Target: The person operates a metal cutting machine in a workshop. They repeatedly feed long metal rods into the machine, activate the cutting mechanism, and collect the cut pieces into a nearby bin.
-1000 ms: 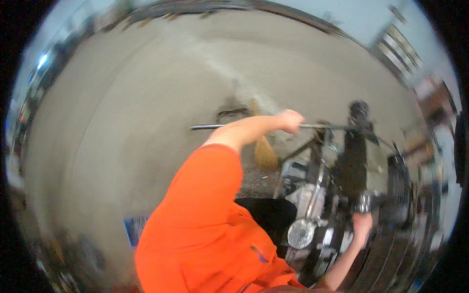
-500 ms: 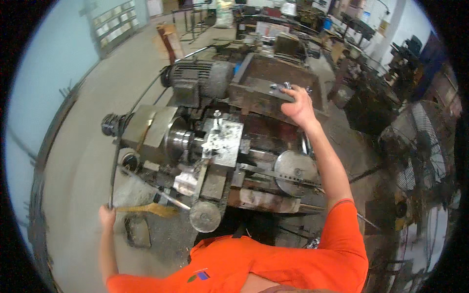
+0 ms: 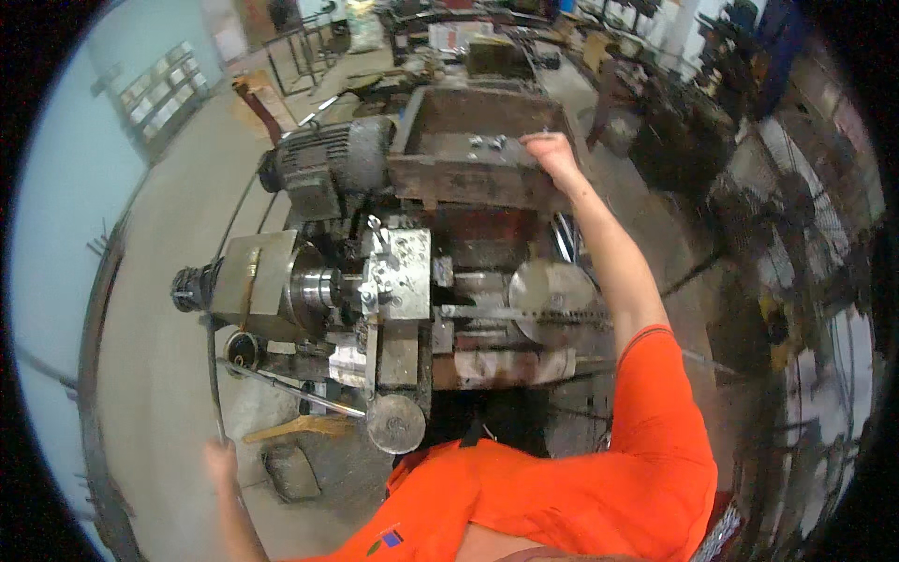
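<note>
Holds a dark rod (image 3: 215, 393) in the left hand (image 3: 221, 463). Has the right hand (image 3: 555, 158) over a box (image 3: 464, 184), near shiny parts (image 3: 499, 142); cannot tell whether holding anything.

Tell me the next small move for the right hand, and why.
Probably ease the right hand left toward the small metal pieces: they lie close beside it at the box, while the left hand grips the rod. Whether the right hand already holds something is unclear.
</note>
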{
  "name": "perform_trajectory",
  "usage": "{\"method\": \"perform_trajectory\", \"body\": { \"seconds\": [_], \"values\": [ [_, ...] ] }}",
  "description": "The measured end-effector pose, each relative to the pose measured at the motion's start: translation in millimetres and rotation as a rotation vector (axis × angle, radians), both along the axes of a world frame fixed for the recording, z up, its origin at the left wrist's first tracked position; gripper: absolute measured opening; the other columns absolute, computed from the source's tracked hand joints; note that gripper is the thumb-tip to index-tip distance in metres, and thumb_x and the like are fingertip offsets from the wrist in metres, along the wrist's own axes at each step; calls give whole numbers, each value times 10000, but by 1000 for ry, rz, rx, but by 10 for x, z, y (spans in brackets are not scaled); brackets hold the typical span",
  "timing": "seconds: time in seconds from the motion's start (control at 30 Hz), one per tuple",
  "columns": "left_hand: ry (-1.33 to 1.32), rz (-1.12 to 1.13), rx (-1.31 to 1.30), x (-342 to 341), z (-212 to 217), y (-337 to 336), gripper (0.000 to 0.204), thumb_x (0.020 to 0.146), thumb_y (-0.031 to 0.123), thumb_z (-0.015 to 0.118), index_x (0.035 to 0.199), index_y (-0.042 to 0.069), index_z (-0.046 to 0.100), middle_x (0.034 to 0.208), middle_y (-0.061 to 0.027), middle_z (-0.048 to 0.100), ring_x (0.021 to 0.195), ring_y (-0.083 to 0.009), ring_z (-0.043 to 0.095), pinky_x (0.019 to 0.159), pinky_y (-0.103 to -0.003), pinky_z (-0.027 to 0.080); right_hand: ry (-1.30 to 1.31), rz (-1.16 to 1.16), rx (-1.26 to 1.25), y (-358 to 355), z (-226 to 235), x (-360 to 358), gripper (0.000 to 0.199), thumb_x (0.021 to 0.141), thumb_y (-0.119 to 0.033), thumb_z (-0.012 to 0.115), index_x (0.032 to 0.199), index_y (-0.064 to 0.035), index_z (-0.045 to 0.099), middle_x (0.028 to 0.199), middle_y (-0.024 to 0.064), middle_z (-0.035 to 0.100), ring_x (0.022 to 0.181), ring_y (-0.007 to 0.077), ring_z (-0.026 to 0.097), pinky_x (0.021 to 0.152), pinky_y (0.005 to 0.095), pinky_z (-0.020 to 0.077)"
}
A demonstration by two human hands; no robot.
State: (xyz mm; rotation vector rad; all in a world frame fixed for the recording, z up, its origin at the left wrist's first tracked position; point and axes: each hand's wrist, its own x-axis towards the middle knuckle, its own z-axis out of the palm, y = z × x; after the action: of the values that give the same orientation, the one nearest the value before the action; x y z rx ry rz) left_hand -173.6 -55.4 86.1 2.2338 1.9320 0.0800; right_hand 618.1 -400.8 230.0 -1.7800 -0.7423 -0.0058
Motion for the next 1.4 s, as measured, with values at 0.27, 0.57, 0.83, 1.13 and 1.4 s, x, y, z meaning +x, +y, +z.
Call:
{"method": "perform_trajectory", "body": {
  "seconds": [0.27, 0.57, 0.83, 1.13, 1.4],
  "values": [
    [-617, -115, -327, 232, 162, -48, 313, 780, 214, 642, 943, -44, 570, 737, -112, 579, 616, -186, 567, 534, -308, 458, -84, -160, -205, -2174, -23, -1398, 392, 598, -137, 515, 922, 19, 669, 1144, 152, 586, 960, 217, 570, 789, 281, 444],
    [-458, -638, -200, 1799, 1166, -628, 403, 884, 230, 537, 1186, -33, 507, 1128, -181, 578, 968, -256, 588, 813, -326, 464, 119, -448, -917, -4494, -1308, -2772, 340, 647, -196, 564, 936, -52, 671, 941, 139, 654, 879, 256, 612, 788, 303, 479],
    [-290, -1026, -251, 2693, 1146, -1433, 363, 846, 167, 589, 1161, -7, 538, 900, -151, 615, 825, -193, 583, 752, -308, 452, 164, -346, -1223, -4415, -2366, -2686, 258, 627, -205, 547, 815, -111, 696, 880, 150, 641, 852, 297, 619, 763, 358, 498],
    [-208, -1042, -266, 2498, 855, -1510, 381, 828, 175, 612, 1150, -20, 548, 890, -175, 648, 804, -216, 609, 739, -325, 453, 453, -440, -1317, -4366, -2054, -2784, 371, 600, -233, 584, 934, -97, 672, 1006, 151, 630, 981, 283, 585, 847, 351, 470],
    [-202, -993, -276, 2601, 928, -1489, 373, 824, 180, 618, 1131, -23, 557, 932, -173, 641, 850, -225, 607, 754, -339, 454, 482, -434, -1434, -4128, -2081, -2766, 369, 597, -306, 619, 866, -58, 666, 1020, 163, 618, 1021, 306, 561, 864, 408, 454]
  ]
}}
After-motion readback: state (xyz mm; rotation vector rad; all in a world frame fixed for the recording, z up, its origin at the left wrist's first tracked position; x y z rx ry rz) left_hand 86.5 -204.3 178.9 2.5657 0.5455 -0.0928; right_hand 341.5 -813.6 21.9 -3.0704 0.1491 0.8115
